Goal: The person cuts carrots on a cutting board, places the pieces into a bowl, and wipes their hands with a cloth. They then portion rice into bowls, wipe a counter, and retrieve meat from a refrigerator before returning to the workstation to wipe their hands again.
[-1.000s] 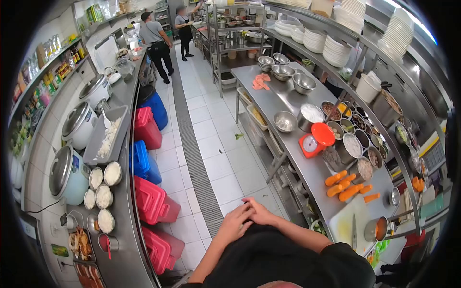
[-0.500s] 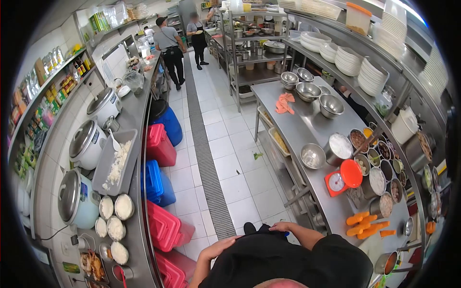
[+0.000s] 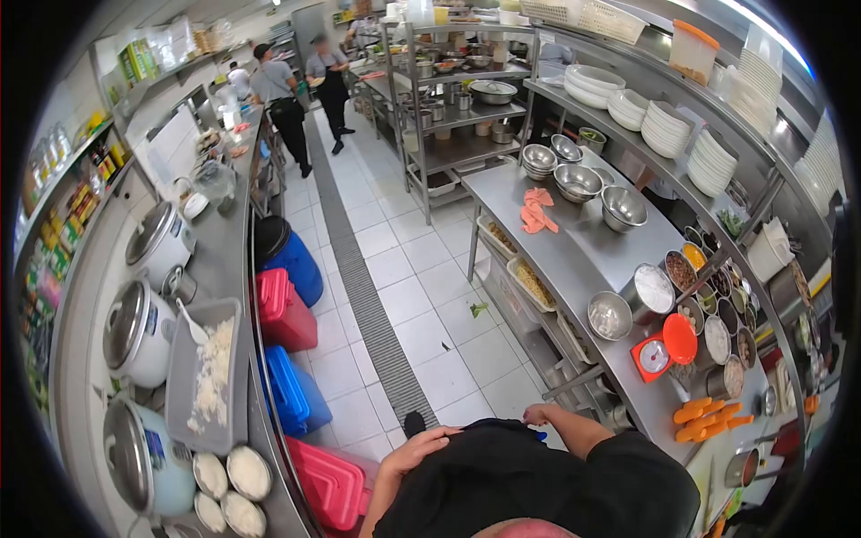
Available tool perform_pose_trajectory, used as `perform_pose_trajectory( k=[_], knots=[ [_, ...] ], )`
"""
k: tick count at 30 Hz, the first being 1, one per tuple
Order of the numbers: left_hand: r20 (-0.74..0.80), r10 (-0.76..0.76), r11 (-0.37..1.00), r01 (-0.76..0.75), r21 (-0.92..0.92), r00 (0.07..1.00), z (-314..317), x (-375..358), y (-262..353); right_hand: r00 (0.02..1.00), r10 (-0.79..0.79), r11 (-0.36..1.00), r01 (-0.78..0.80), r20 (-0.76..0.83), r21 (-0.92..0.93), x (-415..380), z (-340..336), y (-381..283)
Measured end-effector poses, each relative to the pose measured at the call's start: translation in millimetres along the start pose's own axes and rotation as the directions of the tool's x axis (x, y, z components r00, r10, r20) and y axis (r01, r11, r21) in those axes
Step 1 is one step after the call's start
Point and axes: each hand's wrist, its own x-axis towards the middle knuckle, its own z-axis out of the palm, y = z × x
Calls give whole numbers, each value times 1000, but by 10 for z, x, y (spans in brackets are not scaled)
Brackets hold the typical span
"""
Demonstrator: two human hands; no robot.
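Note:
My left hand (image 3: 425, 446) rests against the front of my black shirt (image 3: 511, 484), its fingers stretched out and lying flat, with nothing in it. At my right side, my right hand (image 3: 540, 414) hangs a little off the shirt, near the steel table's leg. Its fingers are small and partly turned away, and I cannot tell how far they are curled. A small blue patch (image 3: 542, 436) shows just below that hand, at the shirt's edge. Beneath me, one dark shoe (image 3: 414, 423) stands by the floor drain grate (image 3: 372, 332).
Left counter: rice cookers (image 3: 139, 332), a grey tub of rice (image 3: 186, 394), rice bowls (image 3: 248, 473). Lidded bins (image 3: 289, 309) stand below. Right steel table (image 3: 574, 260): metal bowls (image 3: 623, 208), red scale (image 3: 651, 357), carrots (image 3: 708, 420), ingredient containers. Two people (image 3: 280, 99) stand along the aisle ahead.
My view has moved forward along the aisle, the counters sliding outward and downward. My right hand has shifted from the shirt front out to the side. My left hand stays on the shirt.

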Motion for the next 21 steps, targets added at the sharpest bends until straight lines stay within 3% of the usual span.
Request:
perform_pose_trajectory(
  k=[2,4,7,9,11,13,14,15,17,18,19,20,21],
  knots=[
    [47,-16,999,14,52,999,-377,-9,272,999,41,998,-42,14,49,-11,55,-118],
    [94,-54,989,41,139,994,-756,-15,516,995,85,955,-97,54,279,-144,180,-307],
    [142,-169,977,147,152,975,-1410,43,405,994,108,907,-108,22,406,108,298,-487],
    [114,-94,991,83,101,989,-1624,106,200,996,83,918,-82,14,389,302,236,-592],
    [80,-27,998,23,50,996,-1731,121,97,988,-54,996,64,-147,65,299,133,-844],
    [69,-185,969,194,-151,980,-1795,81,28,984,-68,989,88,-166,117,564,115,-808],
    [87,-284,854,293,-430,955,-1866,88,-195,979,-87,983,115,-187,144,673,73,-786],
    [97,-284,854,298,-427,954,-1944,114,-142,978,-80,982,109,-190,152,643,-4,-827],
    [94,-492,719,465,-516,865,-2028,143,7,911,-102,995,96,-400,-34,458,-257,-888],
    [99,-496,714,470,-519,863,-2196,236,-225,913,-98,995,94,-395,-30,407,-420,-923],
    [148,-335,906,362,-220,930,-2459,349,-687,907,-39,999,34,-420,-20,379,-591,-963],
    [250,-186,982,169,88,950,-2689,414,-1021,896,19,1000,-25,-444,-7,355,-769,-1009],
    [253,-197,980,180,88,947,-2872,429,-1168,834,25,1000,-26,-551,7,304,-935,-1048]
  ],
)
